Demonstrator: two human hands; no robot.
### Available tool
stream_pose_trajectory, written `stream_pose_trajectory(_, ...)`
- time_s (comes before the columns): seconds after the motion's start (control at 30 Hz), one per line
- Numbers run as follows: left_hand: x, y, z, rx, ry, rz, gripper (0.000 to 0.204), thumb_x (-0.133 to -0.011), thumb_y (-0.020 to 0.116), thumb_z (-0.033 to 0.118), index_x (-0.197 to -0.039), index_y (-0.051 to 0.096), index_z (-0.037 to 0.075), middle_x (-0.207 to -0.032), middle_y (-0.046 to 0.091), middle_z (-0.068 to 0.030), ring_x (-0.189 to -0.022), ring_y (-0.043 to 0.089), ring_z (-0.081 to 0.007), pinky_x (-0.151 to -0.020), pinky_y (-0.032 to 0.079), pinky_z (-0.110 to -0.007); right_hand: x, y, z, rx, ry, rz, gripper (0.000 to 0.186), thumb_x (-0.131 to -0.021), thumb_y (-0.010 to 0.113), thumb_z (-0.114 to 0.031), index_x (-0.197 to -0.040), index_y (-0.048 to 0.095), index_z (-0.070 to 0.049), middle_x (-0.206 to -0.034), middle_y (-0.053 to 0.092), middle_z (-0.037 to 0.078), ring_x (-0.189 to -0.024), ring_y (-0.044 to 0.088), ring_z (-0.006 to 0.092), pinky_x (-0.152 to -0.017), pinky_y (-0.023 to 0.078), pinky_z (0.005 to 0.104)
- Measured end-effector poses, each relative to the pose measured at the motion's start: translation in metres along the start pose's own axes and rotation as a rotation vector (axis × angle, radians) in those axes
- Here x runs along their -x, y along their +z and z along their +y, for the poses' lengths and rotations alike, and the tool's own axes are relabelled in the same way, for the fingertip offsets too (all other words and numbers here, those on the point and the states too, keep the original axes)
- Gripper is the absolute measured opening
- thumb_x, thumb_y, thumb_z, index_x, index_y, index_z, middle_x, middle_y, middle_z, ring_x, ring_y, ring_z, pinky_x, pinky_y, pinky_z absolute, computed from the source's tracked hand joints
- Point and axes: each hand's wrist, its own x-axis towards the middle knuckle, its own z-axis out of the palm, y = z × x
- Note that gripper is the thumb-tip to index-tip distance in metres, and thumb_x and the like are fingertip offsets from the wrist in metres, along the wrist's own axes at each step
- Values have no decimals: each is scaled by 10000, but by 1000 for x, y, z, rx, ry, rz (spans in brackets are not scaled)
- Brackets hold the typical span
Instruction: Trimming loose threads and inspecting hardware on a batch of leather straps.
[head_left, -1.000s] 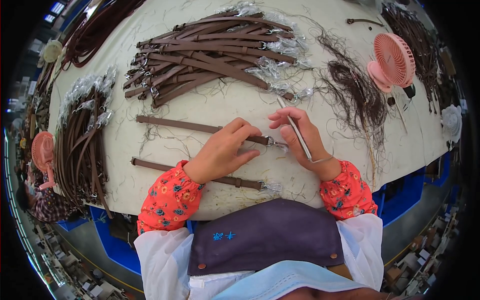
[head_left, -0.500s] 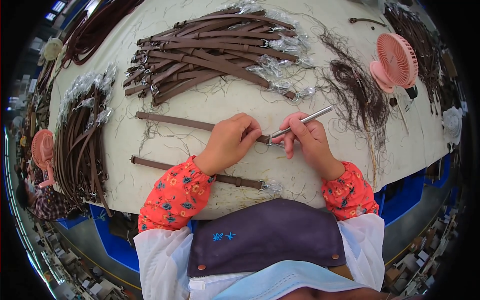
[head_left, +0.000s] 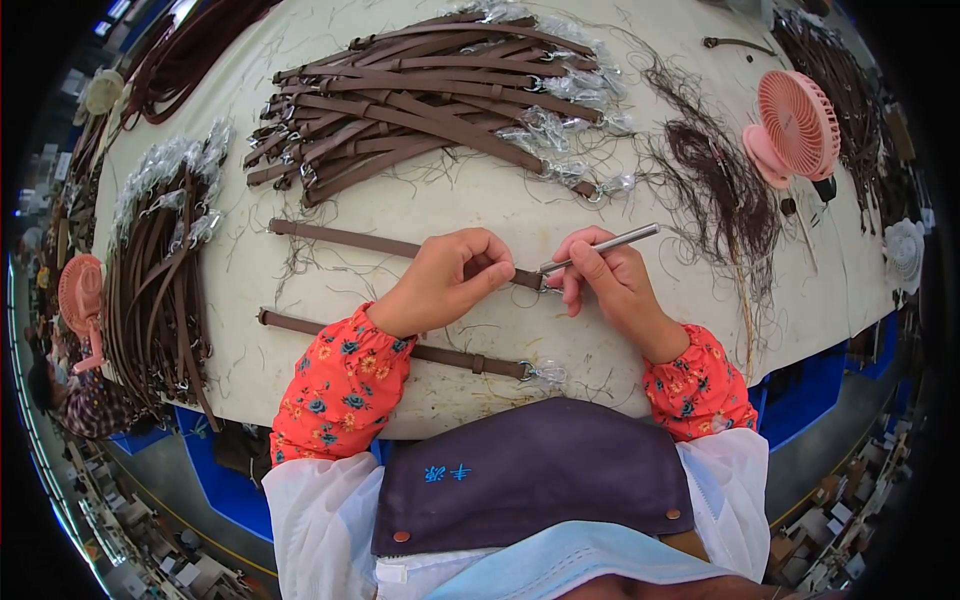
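My right hand (head_left: 608, 275) is closed round a slender silver pen-shaped tool (head_left: 625, 240), its tip at the end of a brown leather strap (head_left: 340, 234) beside the metal ring. My left hand (head_left: 445, 280) lies over that strap with thumb and forefinger pinched together close to the tool's tip. Whatever sits between those fingertips is too small to make out. Nearer to me, a second brown strap (head_left: 455, 358) lies partly under my left forearm. Its metal clasp (head_left: 527, 371) is wrapped in clear plastic (head_left: 549, 374).
A big pile of brown straps (head_left: 420, 110) lies beyond my hands. Another bundle (head_left: 160, 280) is at the left. Dark loose threads (head_left: 715, 170) tangle at the right, near a pink fan (head_left: 795, 125). A second pink fan (head_left: 80, 295) stands far left. Blue bins (head_left: 810, 400) sit below the table edge.
My left hand has shifted slightly left, and its thumb and forefinger now show a rounded pinch. The tool in my right hand tilts a little lower, its tip still at the strap's end.
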Motion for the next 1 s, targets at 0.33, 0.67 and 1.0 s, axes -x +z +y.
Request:
stream_pose_trajectory(0.33,0,0,-2,36,3,-40,150,-938,655,132,-941,630,-16,-773,605,16,-712,539,-45,-645,470,-221,0,0,1,20,-20,-10,341,-1054,445,-325,-1018,575,-11,-655,590,25,-564,575,89,-717,533,255)
stream_pose_trajectory(0.67,0,0,-3,54,-39,-11,159,-892,687,126,-915,602,-8,-806,593,-2,-714,546,-55,-625,467,-223,1,0,2,-10,-11,-13,337,-1053,449,-322,-1026,579,-12,-681,601,41,-611,589,92,-609,511,236)
stream_pose_trajectory(1.0,4,16,2,-492,312,31,173,-800,718,37,-868,562,4,-1063,526,-103,-856,573,-182,-723,488,-297,1,-1,3,40,-67,-48,296,-1054,453,-278,-1006,581,-15,-668,594,27,-568,563,83,-576,489,230)
